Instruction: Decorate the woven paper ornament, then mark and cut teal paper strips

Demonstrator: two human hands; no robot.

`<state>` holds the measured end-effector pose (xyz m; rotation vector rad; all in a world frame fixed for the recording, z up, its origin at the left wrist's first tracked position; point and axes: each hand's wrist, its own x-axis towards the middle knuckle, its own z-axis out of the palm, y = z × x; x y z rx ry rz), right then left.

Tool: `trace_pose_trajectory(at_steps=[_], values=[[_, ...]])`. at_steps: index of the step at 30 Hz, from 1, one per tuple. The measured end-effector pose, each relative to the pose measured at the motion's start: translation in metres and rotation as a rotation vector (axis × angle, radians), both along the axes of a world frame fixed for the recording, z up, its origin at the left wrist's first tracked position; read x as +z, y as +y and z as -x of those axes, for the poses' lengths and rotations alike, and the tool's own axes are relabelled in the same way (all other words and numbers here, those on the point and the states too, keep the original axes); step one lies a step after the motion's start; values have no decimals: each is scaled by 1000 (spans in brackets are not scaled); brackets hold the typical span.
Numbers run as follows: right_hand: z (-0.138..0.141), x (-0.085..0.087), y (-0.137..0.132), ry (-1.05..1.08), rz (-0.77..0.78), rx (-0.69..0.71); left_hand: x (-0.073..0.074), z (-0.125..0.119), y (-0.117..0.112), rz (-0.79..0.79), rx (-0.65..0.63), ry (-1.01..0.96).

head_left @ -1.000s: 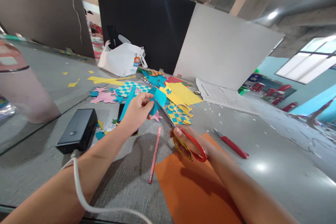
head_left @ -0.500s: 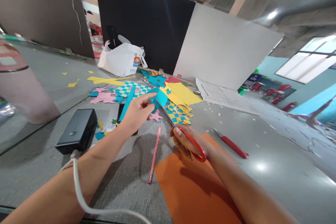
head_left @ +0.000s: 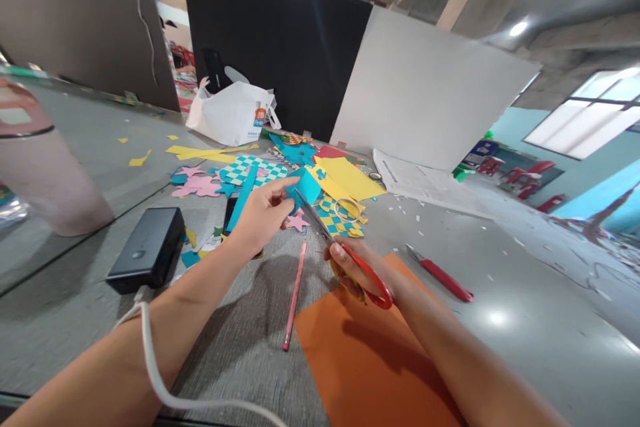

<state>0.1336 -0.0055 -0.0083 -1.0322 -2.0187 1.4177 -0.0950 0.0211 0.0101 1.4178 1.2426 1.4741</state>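
Observation:
My left hand [head_left: 267, 211] pinches a piece of blue paper [head_left: 307, 185] between thumb and fingers, above the table. The fingers of my right hand [head_left: 353, 265] are wrapped round the handles of a pair of scissors [head_left: 367, 273], red on one side and yellow on the other. The scissor blades point up and left, their tips at the blue paper close to my left thumb; whether they are cutting into it I cannot tell. Below the hands lie a pink pencil [head_left: 295, 297] and a sheet of orange paper [head_left: 367, 353]. A pink paper star [head_left: 298, 221] lies just beyond.
Behind my hands are cut papers, among them yellow sheets [head_left: 350, 177], a checkered piece [head_left: 255, 171] and a tape ring [head_left: 347, 211]. A red utility knife [head_left: 445, 278] lies right. On the left stand a black box [head_left: 149, 247] with a white cable and a pink bottle [head_left: 50, 167].
The blue paper in my left hand has shifted and turned slightly near the scissor tips. Both hands stay almost in place.

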Motion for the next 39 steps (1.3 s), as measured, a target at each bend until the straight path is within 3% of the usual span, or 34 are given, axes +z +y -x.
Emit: trace_pose_trajectory(at_steps=[39], values=[[0, 1, -1, -32, 0, -32, 2, -1, -1, -4, -10, -11]])
